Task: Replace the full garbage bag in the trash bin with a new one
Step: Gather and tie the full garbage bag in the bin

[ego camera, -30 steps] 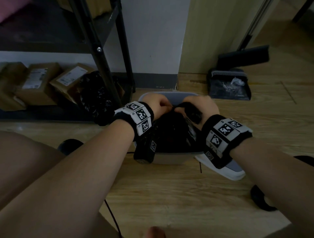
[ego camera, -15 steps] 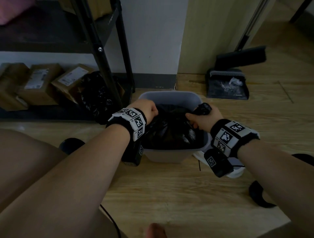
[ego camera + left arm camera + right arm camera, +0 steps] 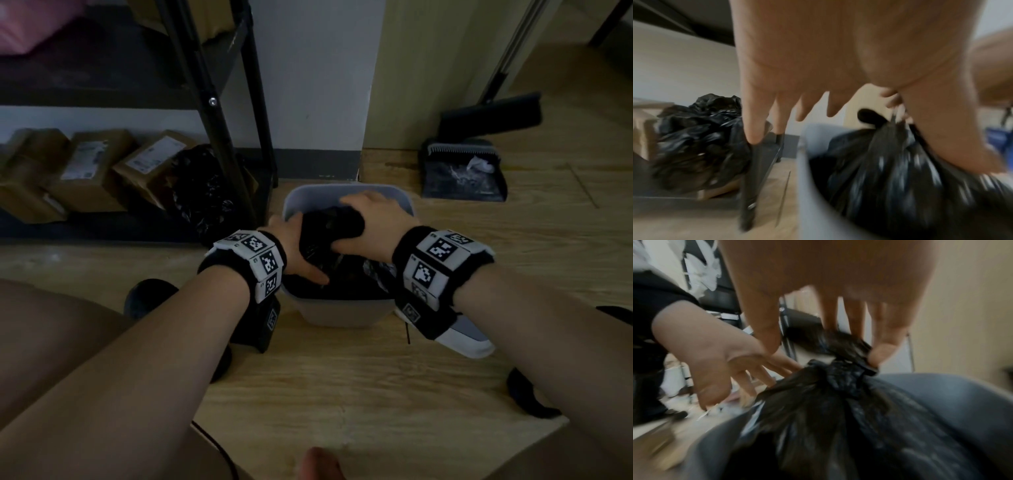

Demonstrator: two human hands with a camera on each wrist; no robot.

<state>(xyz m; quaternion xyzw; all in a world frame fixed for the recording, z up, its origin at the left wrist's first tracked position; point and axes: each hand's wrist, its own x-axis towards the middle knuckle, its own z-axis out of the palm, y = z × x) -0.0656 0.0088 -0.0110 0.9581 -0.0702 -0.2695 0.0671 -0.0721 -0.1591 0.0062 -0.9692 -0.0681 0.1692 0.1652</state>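
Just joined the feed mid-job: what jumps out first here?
Both hands meet over the grey trash bin at floor centre: the right hand pinches the knotted black garbage bag, the left hand spread beside it. A second black bag slumps under the shelf, left.

trash bin interior hidden under garbage bag

Floor: light wood-grain planks, dimly lit. Wall: white, with a dark baseboard; a pale green panel adjoins it. Black metal shelving unit stands at left; cardboard boxes (labelled) sit beneath it. A broom and a dustpan rest by the panel.
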